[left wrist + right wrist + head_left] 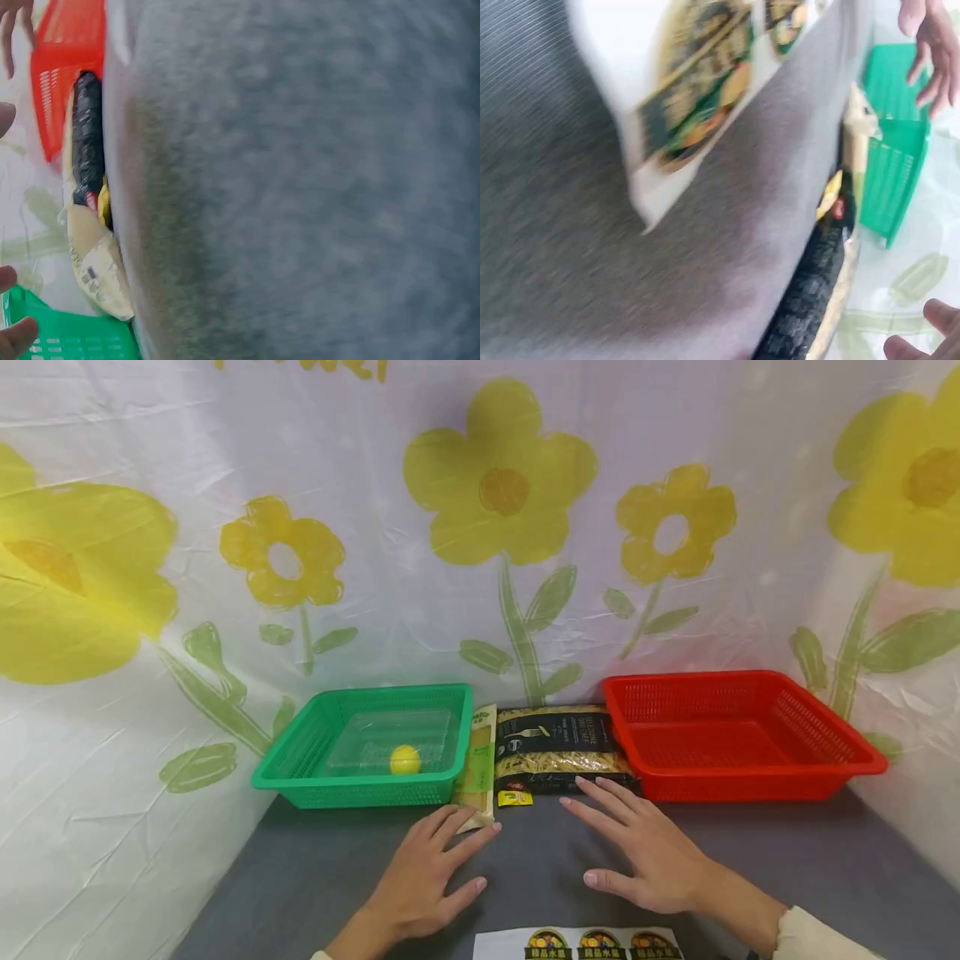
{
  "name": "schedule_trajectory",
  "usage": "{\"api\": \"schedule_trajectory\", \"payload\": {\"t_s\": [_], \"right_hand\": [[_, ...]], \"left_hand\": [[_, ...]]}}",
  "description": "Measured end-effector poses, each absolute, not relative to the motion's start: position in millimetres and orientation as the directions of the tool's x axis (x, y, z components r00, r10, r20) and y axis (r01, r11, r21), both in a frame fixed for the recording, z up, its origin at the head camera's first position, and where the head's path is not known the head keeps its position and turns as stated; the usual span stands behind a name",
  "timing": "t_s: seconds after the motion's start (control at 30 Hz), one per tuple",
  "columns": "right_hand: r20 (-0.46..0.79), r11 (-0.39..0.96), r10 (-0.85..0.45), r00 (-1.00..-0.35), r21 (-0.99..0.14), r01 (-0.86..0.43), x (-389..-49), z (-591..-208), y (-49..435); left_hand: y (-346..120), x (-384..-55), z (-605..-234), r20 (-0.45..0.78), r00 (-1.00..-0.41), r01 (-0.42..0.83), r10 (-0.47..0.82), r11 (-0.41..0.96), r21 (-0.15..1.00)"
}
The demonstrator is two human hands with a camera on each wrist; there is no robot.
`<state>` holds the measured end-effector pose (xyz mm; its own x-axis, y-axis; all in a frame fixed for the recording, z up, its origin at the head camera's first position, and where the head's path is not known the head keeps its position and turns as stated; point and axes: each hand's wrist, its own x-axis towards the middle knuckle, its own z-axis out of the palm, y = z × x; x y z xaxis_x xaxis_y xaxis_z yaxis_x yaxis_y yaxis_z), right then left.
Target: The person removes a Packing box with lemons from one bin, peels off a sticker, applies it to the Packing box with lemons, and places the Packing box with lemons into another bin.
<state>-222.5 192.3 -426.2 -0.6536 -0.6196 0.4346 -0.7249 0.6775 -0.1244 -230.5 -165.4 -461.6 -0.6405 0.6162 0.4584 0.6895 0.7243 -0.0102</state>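
Label sheet (577, 945), left grip (423, 877), right grip (652, 856), both splayed apart, green basket (363, 795) holding yellow ball (405, 759) and clear container (367, 733)

Looks like a little makeshift tabletop setup tbh: a flower-print curtain (382, 618) covers the far, left and right sides of a dark grey table (534, 868), with a green basket (367, 795) left, red basket (742, 787) right, bagged pasta (558, 735) between them, label sheet (574, 935) near. Can't tell what room it's in.
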Motion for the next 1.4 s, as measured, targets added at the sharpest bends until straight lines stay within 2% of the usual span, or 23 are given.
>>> {"api": "schedule_trajectory", "payload": {"t_s": [0.1, 0.27, 0.4, 0.53, 0.67, 0.9, 1.17, 1.4], "right_hand": [[0.447, 0.676, -0.591, -0.671, -0.180, -0.715, -225.5, -421.3, 187.4], [0.461, 0.640, -0.569, -0.680, -0.271, -0.719, -228.0, -412.6, 178.9], [0.463, 0.630, -0.543, -0.700, -0.327, -0.705, -231.9, -408.2, 172.7], [0.464, 0.619, -0.515, -0.721, -0.381, -0.687, -238.2, -404.0, 168.0], [0.441, 0.616, -0.464, -0.768, -0.462, -0.638, -242.8, -398.2, 162.7], [0.392, 0.561, -0.358, -0.847, -0.635, -0.531, -245.9, -390.6, 145.2], [0.335, 0.485, -0.322, -0.885, -0.745, -0.458, -252.5, -380.6, 124.1], [0.316, 0.419, -0.303, -0.899, -0.803, -0.423, -264.8, -374.1, 100.3]], "left_hand": [[-166.1, -232.6, -460.0, 0.498, -0.682, 0.669, 0.536, 0.732, 0.128], [-169.8, -235.8, -458.0, 0.510, -0.786, 0.579, 0.351, 0.706, 0.408], [-170.7, -240.8, -455.3, 0.484, -0.853, 0.489, 0.196, 0.625, 0.609], [-170.0, -246.3, -452.7, 0.443, -0.893, 0.414, 0.078, 0.528, 0.742], [-170.4, -252.1, -453.7, 0.409, -0.912, 0.359, -0.018, 0.447, 0.820], [-175.7, -264.1, -456.5, 0.267, -0.936, 0.223, -0.227, 0.201, 0.954], [-188.4, -275.0, -454.4, 0.116, -0.908, 0.154, -0.403, -0.064, 0.986], [-206.0, -290.9, -455.3, -0.048, -0.887, 0.130, -0.459, -0.349, 0.928]]}}
